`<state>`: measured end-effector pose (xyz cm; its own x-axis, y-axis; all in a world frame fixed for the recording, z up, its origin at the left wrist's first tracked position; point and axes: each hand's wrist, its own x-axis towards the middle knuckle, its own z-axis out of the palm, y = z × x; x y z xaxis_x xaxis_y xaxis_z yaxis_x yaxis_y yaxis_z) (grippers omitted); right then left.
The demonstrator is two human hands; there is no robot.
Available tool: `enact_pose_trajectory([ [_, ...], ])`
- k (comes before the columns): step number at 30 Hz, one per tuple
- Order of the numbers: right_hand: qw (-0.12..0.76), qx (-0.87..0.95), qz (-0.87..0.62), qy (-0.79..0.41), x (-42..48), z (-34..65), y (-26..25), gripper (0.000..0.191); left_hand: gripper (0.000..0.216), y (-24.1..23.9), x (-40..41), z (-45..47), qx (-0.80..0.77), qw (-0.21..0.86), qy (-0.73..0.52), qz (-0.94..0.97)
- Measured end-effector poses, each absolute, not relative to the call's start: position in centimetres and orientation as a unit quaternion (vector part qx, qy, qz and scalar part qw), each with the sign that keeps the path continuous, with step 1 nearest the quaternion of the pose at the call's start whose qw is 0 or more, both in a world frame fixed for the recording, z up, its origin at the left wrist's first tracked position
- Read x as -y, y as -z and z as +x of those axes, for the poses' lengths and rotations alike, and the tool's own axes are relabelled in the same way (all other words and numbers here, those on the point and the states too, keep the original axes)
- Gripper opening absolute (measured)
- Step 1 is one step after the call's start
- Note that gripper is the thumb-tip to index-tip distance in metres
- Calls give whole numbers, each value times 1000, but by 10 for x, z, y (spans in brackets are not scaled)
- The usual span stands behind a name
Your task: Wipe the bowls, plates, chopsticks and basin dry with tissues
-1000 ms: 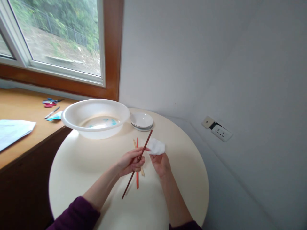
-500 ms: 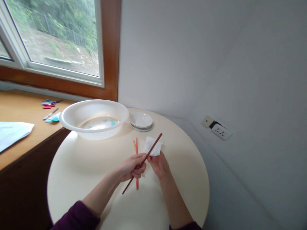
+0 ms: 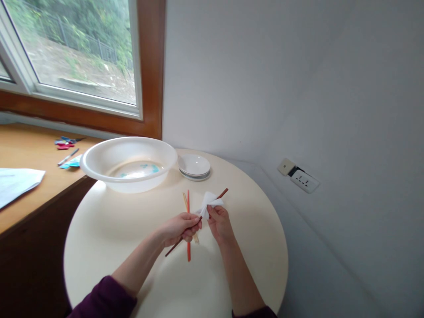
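A dark brown chopstick (image 3: 173, 248) slants upward to the right over the table. My left hand (image 3: 181, 227) is closed around its middle. My right hand (image 3: 220, 221) pinches a white tissue (image 3: 208, 201), which is folded around the chopstick's upper part; the far tip sticks out beyond it. On the table beneath my left hand lie an orange-red chopstick (image 3: 188, 254) and a pale wooden chopstick (image 3: 184, 198), partly hidden by the hand.
A large white basin (image 3: 132, 185) stands at the back left of the round table (image 3: 99, 247). Beside it is a stack of small white dishes (image 3: 194, 165). A wooden desk (image 3: 20, 145) at left bears papers (image 3: 18, 185), a pen (image 3: 68, 157) and small coloured items.
The tissue, which lay flat behind the chopstick, is now folded over it by my right hand. The chopstick has tilted lower, its far tip shifting slightly right.
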<state>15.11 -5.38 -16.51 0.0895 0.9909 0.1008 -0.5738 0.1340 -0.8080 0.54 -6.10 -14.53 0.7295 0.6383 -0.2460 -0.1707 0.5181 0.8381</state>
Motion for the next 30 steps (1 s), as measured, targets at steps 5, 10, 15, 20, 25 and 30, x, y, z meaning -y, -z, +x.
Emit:
enact_pose_trajectory([
  [5, 719, 299, -318, -540, 49, 164, 159, 23, 34, 143, 60, 3, -298, 805, -213, 468],
  [10, 745, 227, -370, -506, 47, 171, 160, 32, 36, 148, 59, 6, -344, 761, -214, 507],
  [15, 761, 203, -403, -466, 43, 173, 168, 28, 36, 153, 58, 8, -379, 719, -236, 533],
  [20, 776, 197, -404, -444, 43, 176, 167, 28, 32, 152, 57, 6, -403, 668, -263, 567],
  [25, 786, 202, -415, -411, 44, 176, 167, 26, 32, 150, 56, 5, -422, 642, -271, 580],
  [30, 802, 200, -441, -349, 42, 176, 170, 24, 39, 146, 59, 3, -415, 650, -240, 590],
])
